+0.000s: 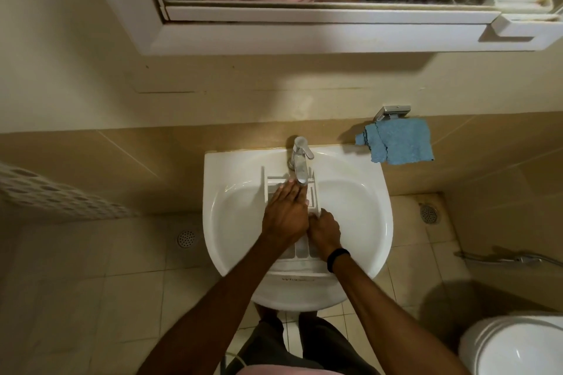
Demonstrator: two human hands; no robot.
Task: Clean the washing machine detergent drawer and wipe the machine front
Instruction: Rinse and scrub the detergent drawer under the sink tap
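Observation:
The white detergent drawer [300, 265] lies lengthwise across the white sink [240, 167], its far end under the chrome tap [300, 161] and its front panel over the sink's near rim. My left hand [285, 216] lies flat inside the drawer, fingers stretched toward the tap spout. My right hand [324, 233] grips the drawer's right side wall, with a black band on that wrist. The hands hide the drawer's middle compartments. A blue cloth [399, 141] hangs from a metal holder on the wall to the right of the sink.
A white-framed mirror cabinet [304, 33] hangs above the sink. A white toilet [515, 347] stands at the lower right, with a spray hose [502, 259] on the wall above it. A white perforated basket [45, 195] is at the left. Floor drains [186, 238] sit in the tiled floor.

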